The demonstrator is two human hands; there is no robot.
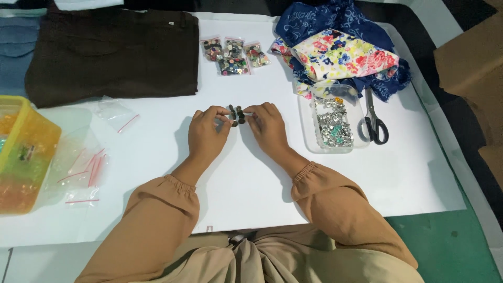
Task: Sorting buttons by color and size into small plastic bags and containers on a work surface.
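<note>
- At your far left you have brown trousers (112, 52) laid flat.
- Beside them sit four small bags of mixed buttons (234, 55).
- To your right: folded floral fabrics (340, 47), a clear tray of silvery pieces (333, 124), black-handled scissors (374, 118).
- At your left: a yellow plastic box (23, 154) and empty zip bags (84, 167).

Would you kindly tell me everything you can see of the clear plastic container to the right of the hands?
The clear plastic container is a shallow, see-through rectangular tub with rounded corners, lying open and flat on the white sheet. It holds a heap of small shiny silver pieces, a few teal or amber; what they are is too small to tell. Folded floral fabric overlaps its far end, black-handled scissors lie just beside its right edge, and the right hand is close to its left, not touching.
</note>
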